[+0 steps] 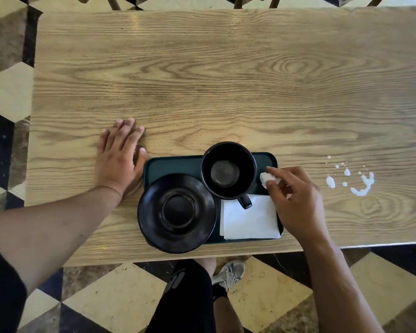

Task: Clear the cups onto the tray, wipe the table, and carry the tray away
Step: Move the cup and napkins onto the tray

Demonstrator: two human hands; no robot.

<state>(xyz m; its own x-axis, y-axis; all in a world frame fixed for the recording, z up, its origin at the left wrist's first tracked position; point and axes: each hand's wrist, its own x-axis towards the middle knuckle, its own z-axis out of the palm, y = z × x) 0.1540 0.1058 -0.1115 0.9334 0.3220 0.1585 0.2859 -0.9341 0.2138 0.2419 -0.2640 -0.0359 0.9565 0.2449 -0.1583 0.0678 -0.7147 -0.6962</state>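
Note:
A dark green tray [171, 164] lies near the table's front edge. On it stand an empty black cup [227, 170], a black saucer [177, 212] that overhangs the tray's left front corner, and a folded white napkin [249, 218]. My right hand [296, 200] hovers over the tray's right end, its fingertips pinching a small crumpled white tissue [265, 178] beside the cup. Just left of the tray, my left hand [118, 159] rests flat on the wooden table [202, 80], fingers spread, thumb touching the tray's corner. White liquid [360, 182] is spilled on the table right of the tray.
Chair legs show beyond the table's far edge at the top. The floor has black, cream and brown diamond tiles. My leg and a grey sneaker [228, 275] stand under the front edge.

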